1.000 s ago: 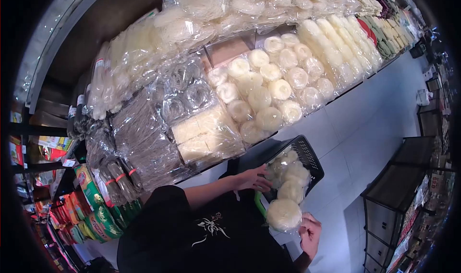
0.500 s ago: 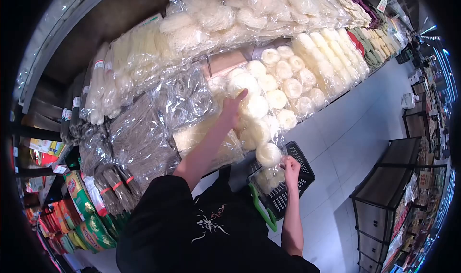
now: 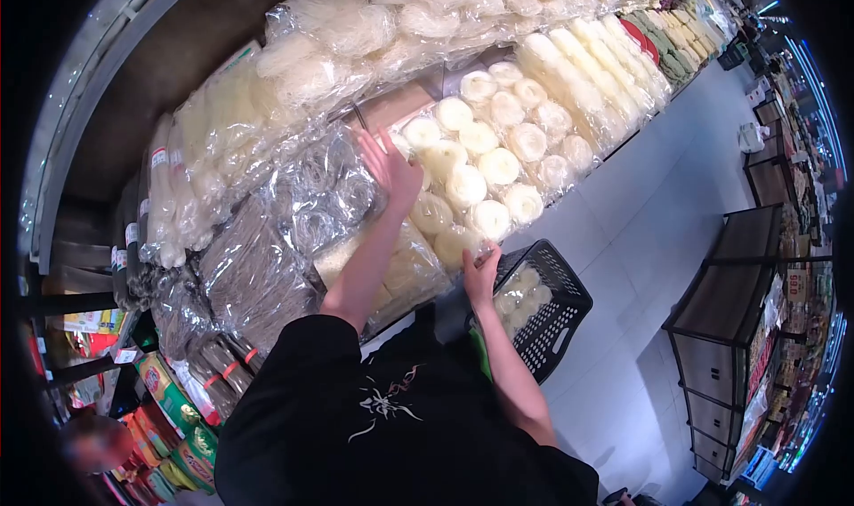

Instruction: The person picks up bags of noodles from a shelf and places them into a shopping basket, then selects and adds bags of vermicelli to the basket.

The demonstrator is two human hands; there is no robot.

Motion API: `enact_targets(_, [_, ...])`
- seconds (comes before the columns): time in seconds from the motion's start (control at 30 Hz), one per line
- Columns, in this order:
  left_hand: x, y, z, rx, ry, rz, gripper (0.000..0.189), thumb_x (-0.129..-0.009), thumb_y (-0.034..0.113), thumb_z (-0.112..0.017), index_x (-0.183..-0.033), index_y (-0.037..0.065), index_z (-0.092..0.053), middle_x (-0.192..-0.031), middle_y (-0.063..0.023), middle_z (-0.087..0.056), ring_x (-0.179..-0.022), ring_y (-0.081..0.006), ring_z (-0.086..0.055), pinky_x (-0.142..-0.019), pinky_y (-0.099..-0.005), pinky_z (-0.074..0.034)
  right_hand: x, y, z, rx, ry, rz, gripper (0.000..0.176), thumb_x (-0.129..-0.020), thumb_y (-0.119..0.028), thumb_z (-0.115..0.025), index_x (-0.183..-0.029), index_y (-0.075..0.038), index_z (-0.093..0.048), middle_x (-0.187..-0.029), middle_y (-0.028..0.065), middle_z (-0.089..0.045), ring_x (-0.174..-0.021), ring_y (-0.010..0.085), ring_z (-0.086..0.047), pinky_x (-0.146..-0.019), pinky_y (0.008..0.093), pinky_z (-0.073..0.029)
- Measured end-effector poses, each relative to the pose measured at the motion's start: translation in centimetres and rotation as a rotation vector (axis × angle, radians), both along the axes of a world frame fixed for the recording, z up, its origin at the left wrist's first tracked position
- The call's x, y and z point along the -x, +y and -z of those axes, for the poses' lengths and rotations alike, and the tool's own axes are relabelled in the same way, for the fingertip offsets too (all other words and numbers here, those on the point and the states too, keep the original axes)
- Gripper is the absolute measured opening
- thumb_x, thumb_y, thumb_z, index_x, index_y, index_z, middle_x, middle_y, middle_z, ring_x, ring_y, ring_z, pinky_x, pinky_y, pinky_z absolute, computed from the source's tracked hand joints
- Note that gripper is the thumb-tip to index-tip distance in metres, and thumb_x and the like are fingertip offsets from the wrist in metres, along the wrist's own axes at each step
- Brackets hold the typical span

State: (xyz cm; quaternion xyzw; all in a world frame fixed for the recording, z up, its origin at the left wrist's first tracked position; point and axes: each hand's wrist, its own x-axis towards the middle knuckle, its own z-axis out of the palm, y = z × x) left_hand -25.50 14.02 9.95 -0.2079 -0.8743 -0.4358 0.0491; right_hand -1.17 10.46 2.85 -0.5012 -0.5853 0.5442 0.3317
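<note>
As the head view looks down past the black shirt (image 3: 307,417), I see the left hand (image 3: 393,172) with its fingers spread well apart, at the far left corner of a clear bag of pale coils (image 3: 466,186); whether the fingertips press on it, I can't tell. That bag lies flat, running from just beside those fingers to the right hand (image 3: 481,275), whose thumb and forefinger curl at its near end. Whether they pinch it is too small to make out. Pale blocks (image 3: 416,266) sit just left of the right fingers, and grey coils (image 3: 325,186) left of the left ones. Below and right of the right fingers is a black basket (image 3: 569,283), with pale rounds (image 3: 522,299) inside. I'd worry that a hard tug at one end alone might split the bag and spill it.
</note>
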Motion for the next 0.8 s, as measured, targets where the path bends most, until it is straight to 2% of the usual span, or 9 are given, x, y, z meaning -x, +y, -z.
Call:
enact_targets(0.07, [0.6, -0.1, 0.1, 0.545, 0.183, 0.162, 0.09, -0.079, 0.028, -0.063, -0.148, 0.002, -0.012, -0.152, -0.0296, -0.003, -0.143, -0.0392, -0.001, -0.114, -0.0522, -0.007, 0.0, -0.4, 0.3, -0.013, -0.042, -0.01, 0.047, -0.086, -0.013, -0.067, -0.123, -0.004, -0.04, -0.089, 0.0121, -0.06, -0.072, 0.0184, -0.06, -0.064, 0.0305, -0.049])
enact_targets(0.13, [1.0, 0.5, 1.7, 0.572, 0.061, 0.229, 0.088, -0.082, 0.036, -0.058, -0.149, 0.002, -0.01, -0.152, -0.0305, 0.0, -0.143, -0.042, 0.002, -0.113, -0.0562, -0.005, 0.0, -0.1, 0.8, -0.029, -0.081, -0.023, 0.041, -0.088, -0.011, -0.066, -0.121, -0.005, -0.041, -0.09, 0.0077, -0.06, -0.072, 0.0128, -0.059, -0.06, 0.0254, -0.049])
enact_targets(0.2, [0.6, 0.4, 2.8, 0.61, -0.064, 0.294, 0.087, -0.086, 0.043, -0.052, -0.149, 0.002, -0.009, -0.152, -0.0315, 0.003, -0.142, -0.0448, 0.004, -0.111, -0.0602, -0.003, -0.1, 0.1, 0.9, 0.398, 0.202, 0.037, 0.039, -0.088, -0.013, -0.065, -0.119, -0.004, -0.043, -0.091, 0.0073, -0.062, -0.073, 0.0132, -0.061, -0.062, 0.0264, -0.052])
enact_targets(0.3, [-0.1, 0.7, 3.2, 0.703, 0.031, 0.294, 0.088, -0.088, 0.055, -0.046, -0.15, 0.005, -0.009, -0.151, -0.0314, 0.007, -0.14, -0.0481, 0.009, -0.108, -0.0657, -0.002, -1.3, 1.4, -0.4, 0.644, 0.235, -0.051, 0.044, -0.088, -0.015, -0.066, -0.123, -0.005, -0.043, -0.092, 0.0087, -0.063, -0.073, 0.0148, -0.062, -0.067, 0.0267, -0.053])
enact_targets(0.4, [0.1, 1.3, 3.9, 0.765, 0.014, 0.294, 0.086, -0.089, 0.056, -0.044, -0.15, 0.007, -0.008, -0.151, -0.0321, 0.008, -0.139, -0.0509, 0.009, -0.105, -0.0701, -0.001, -3.7, -0.4, -1.7, 0.511, 0.197, -0.063, 0.041, -0.088, -0.014, -0.067, -0.122, -0.005, -0.045, -0.094, 0.0076, -0.063, -0.077, 0.0156, -0.062, -0.069, 0.0281, -0.053])
enact_targets(0.47, [0.3, 1.4, 4.3, 0.782, 0.029, 0.299, 0.087, -0.089, 0.058, -0.043, -0.15, 0.008, -0.007, -0.151, -0.0329, 0.007, -0.138, -0.052, 0.009, -0.102, -0.0732, -0.003, -8.0, -2.7, -1.4, 0.155, 0.043, -0.135, 0.038, -0.087, -0.012, -0.067, -0.12, -0.005, -0.048, -0.097, 0.0072, -0.063, -0.084, 0.0147, -0.063, -0.073, 0.0286, -0.053])
enact_targets(0.6, [0.0, 1.5, 4.4, 0.828, 0.09, 0.283, 0.09, -0.088, 0.063, -0.043, -0.15, 0.007, -0.008, -0.15, -0.0339, 0.007, -0.137, -0.0536, 0.008, -0.101, -0.0744, -0.005, -19.8, -8.2, -0.3, 0.074, -0.771, -0.168, 0.031, -0.086, -0.019, -0.065, -0.112, -0.005, -0.055, -0.096, 0.0127, -0.066, -0.091, 0.0261, -0.065, -0.078, 0.0365, -0.05])
enact_targets(0.67, [-0.1, 1.7, 3.3, 0.853, 0.041, 0.293, 0.097, -0.085, 0.068, -0.043, -0.15, 0.006, -0.008, -0.15, -0.0348, 0.004, -0.137, -0.0546, 0.006, -0.101, -0.0744, -0.009, -25.3, -11.6, 0.8, -0.085, -0.94, -0.075, 0.028, -0.086, -0.024, -0.062, -0.104, -0.003, -0.061, -0.08, 0.0144, -0.066, -0.08, 0.0285, -0.066, -0.071, 0.038, -0.05])
enact_targets(0.8, [-0.3, 1.8, 3.8, 0.814, 0.052, 0.304, 0.101, -0.082, 0.071, -0.045, -0.15, 0.005, -0.008, -0.15, -0.0354, 0.003, -0.138, -0.0538, 0.006, -0.101, -0.0745, -0.007, -29.1, -14.0, 0.2, 0.271, -0.899, 0.114, 0.029, -0.088, -0.029, -0.057, -0.092, -0.001, -0.066, -0.078, 0.016, -0.068, -0.077, 0.0314, -0.067, -0.069, 0.0386, -0.049])
